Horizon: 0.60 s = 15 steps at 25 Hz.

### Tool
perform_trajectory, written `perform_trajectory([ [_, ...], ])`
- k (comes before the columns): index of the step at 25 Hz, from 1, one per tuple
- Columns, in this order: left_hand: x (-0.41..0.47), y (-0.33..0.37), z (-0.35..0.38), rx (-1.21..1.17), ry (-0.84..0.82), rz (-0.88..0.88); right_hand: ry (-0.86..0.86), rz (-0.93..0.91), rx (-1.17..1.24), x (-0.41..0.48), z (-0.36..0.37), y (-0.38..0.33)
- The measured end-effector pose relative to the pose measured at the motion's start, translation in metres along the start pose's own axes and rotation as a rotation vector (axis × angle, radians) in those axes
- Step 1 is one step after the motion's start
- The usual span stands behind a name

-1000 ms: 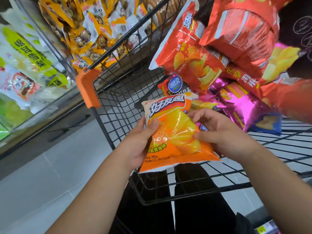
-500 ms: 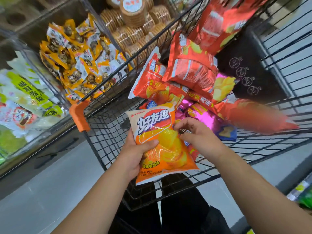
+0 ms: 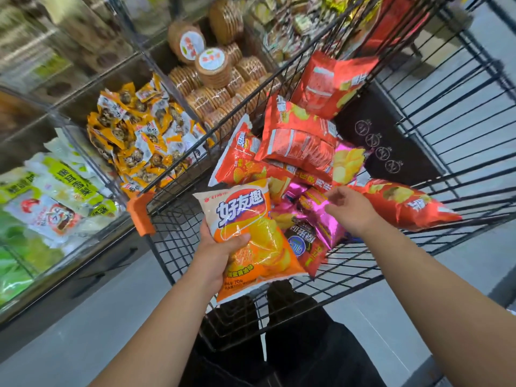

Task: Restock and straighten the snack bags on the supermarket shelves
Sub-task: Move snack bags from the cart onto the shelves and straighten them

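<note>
My left hand point(image 3: 220, 248) grips an orange chip bag point(image 3: 251, 241) by its left edge, holding it above the near end of a black wire shopping cart point(image 3: 178, 230). My right hand point(image 3: 349, 209) hovers over the cart with loosely curled fingers, just above a shiny pink bag point(image 3: 321, 219); it holds nothing. Several red chip bags point(image 3: 298, 141) are piled in the cart, one point(image 3: 405, 205) lying at the right.
Shelves on the left hold yellow-and-white small packets point(image 3: 139, 135), round brown cracker stacks point(image 3: 215, 71) and white-green bags point(image 3: 67, 185). An orange corner guard point(image 3: 141, 213) caps the cart's near-left corner. Grey floor lies below; my dark trousers show under the cart.
My right hand let go of the orange bag and moved right over the pink bag. The left hand keeps the orange bag alone. The view tilted up, showing more shelf.
</note>
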<state>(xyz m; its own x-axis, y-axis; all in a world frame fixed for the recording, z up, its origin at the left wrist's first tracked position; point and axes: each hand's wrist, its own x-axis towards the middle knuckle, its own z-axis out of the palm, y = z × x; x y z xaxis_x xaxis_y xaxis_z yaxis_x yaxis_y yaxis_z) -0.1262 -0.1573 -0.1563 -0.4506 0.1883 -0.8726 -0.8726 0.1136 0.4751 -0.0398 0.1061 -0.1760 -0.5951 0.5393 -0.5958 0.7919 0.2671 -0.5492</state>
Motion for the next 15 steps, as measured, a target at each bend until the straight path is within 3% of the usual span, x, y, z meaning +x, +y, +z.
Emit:
perform_trajectory([
  [3,-0.001,-0.005,-0.005,-0.012,0.059,-0.009,0.077,-0.086,-0.234,0.019,-0.017,0.009],
  [7,0.0,-0.016,-0.013,-0.025,0.126,-0.012,0.052,-0.12,-0.396,0.035,-0.025,-0.001],
  [11,0.001,-0.026,-0.022,-0.061,0.201,-0.024,-0.125,-0.194,-0.442,0.043,0.01,-0.015],
  [15,0.003,-0.032,-0.03,-0.061,0.261,-0.042,-0.365,-0.095,-0.433,0.051,0.065,-0.01],
])
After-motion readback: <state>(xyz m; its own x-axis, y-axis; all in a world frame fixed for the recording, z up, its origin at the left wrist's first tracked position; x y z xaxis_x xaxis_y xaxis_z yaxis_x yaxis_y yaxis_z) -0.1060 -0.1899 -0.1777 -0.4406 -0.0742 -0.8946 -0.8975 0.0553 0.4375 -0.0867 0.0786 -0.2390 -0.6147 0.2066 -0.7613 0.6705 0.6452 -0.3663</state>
